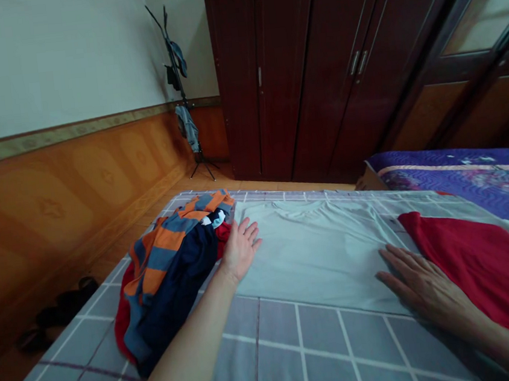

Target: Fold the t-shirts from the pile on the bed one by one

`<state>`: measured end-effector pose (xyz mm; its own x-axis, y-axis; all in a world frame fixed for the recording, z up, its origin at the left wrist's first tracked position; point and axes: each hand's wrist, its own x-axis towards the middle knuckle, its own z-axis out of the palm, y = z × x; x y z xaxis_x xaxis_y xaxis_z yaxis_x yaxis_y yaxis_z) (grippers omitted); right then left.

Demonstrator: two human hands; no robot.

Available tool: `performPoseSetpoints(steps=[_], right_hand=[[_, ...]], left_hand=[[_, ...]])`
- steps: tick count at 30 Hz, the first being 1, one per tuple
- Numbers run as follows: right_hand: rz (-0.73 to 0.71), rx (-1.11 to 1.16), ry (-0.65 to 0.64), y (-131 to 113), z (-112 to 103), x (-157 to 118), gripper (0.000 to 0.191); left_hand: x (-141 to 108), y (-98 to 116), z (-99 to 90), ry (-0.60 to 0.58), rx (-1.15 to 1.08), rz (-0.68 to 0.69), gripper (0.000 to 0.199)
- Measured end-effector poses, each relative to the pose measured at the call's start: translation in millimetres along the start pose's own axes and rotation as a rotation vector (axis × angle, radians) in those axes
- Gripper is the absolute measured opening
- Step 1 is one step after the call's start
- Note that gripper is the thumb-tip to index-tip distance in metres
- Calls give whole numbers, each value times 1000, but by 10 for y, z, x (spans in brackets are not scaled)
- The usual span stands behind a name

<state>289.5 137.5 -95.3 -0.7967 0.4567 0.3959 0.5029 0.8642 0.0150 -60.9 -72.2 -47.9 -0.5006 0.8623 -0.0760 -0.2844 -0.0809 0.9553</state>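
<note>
A pale, light-coloured shirt (310, 251) lies spread on the checked bedsheet (278, 327), with small wrinkles near its far edge and right side. My left hand (241, 247) is at the shirt's left edge, palm turned partly up, fingers apart, holding nothing. At the right end of the shirt, my right hand (416, 276) lies palm down with its fingers extended. Left of my left hand is a heap of clothes (170, 254) in orange and grey check, navy and red. A red garment (480, 264) lies just beyond my right hand.
Dark red wardrobes (297, 77) stand beyond the bed. A coat rack (176, 71) with hanging items is in the far left corner. Dark footwear (62, 307) sits on the floor at left. Purple patterned bedding (462, 175) is at the right.
</note>
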Motion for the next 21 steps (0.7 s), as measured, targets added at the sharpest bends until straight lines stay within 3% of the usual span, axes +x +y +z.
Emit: performPoseSetpoints(steps=[2,5,8,10,16,21], right_hand=[[-28,12,-21,-101,-34,25,53],[-51,22,-56,-460,-65,200,55],[-68,11,-116,-704,-62,347,55],[-74,-1,-145,-676,-40,357,57],[37,-54,-90,-268,16,205,62],[16,-58,-75,-385,-47,208,60]], left_hand=[[-50,12,74,-22,349,137,72],[-128,-59,135,-112,969,314,68],[-172,-190,121,-199,1334,297,71],[-182,-251,99,-219,1441,275,71],[-200,-250,107,-207,1516,284,69],[-187,-250,119,-203,1566,299,68]])
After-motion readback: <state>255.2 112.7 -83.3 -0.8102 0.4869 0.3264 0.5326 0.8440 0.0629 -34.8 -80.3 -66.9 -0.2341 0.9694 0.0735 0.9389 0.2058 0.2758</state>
